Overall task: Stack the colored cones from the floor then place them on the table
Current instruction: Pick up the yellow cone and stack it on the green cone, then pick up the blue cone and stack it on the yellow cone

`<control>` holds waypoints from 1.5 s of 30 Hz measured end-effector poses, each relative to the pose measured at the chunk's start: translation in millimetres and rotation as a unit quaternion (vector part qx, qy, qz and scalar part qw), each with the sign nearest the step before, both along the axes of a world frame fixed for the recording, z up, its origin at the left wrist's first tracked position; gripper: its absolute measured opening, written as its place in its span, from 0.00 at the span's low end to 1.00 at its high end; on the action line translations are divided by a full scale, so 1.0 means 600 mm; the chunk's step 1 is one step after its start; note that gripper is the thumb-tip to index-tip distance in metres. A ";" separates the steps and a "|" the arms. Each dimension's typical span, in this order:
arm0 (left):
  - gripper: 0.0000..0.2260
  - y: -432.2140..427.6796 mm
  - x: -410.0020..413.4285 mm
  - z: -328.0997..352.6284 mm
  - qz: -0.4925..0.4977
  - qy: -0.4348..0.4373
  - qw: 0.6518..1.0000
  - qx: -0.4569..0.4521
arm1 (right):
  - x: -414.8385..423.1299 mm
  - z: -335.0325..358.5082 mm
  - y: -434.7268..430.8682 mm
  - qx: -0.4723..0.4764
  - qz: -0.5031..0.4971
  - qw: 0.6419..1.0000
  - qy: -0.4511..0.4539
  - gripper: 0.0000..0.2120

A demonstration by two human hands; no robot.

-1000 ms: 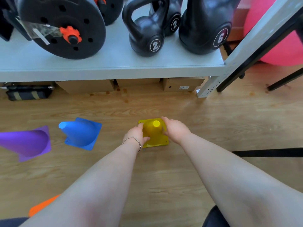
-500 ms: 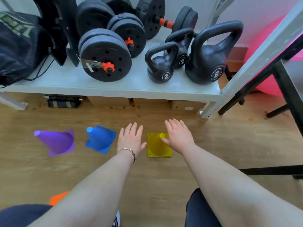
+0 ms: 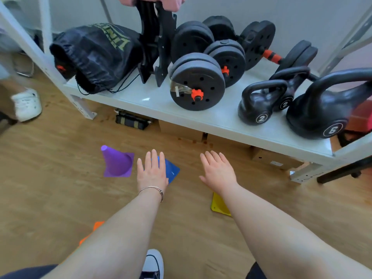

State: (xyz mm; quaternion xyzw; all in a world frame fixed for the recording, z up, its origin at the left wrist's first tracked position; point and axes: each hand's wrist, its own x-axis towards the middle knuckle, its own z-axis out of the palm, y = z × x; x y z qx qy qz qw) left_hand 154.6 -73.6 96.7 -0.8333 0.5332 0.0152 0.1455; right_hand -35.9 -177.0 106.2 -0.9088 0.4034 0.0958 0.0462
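Wooden floor (image 3: pixel 50 198) before a weight rack: both hands hover empty, fingers spread flat, left hand (image 3: pixel 152 174) over the blue cone (image 3: pixel 171 170), right hand (image 3: pixel 218 171) beyond the yellow cone (image 3: pixel 218 205), purple cone (image 3: pixel 116 163) standing left; gathering appears barely begun, needing a grasp next.

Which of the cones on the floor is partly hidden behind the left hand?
The blue cone: the left hand covers most of it. The purple cone stands fully visible beside it.
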 end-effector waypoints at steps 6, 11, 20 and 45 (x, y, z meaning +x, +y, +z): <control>0.44 0.016 0.074 -0.048 0.090 0.060 0.994 -0.013 | 0.104 -0.035 -0.017 0.014 0.030 0.999 -0.020 0.37; 0.43 0.028 0.117 -0.110 0.109 0.090 0.990 0.005 | 0.168 -0.089 -0.035 0.057 0.046 0.997 -0.007 0.36; 0.38 -0.019 0.175 -0.238 0.041 0.129 0.990 0.036 | 0.278 -0.189 -0.081 0.122 0.102 0.983 0.093 0.42; 0.35 0.003 0.122 -0.226 0.208 0.498 0.832 -0.127 | 0.159 -0.178 -0.035 0.364 -0.098 0.909 -0.179 0.37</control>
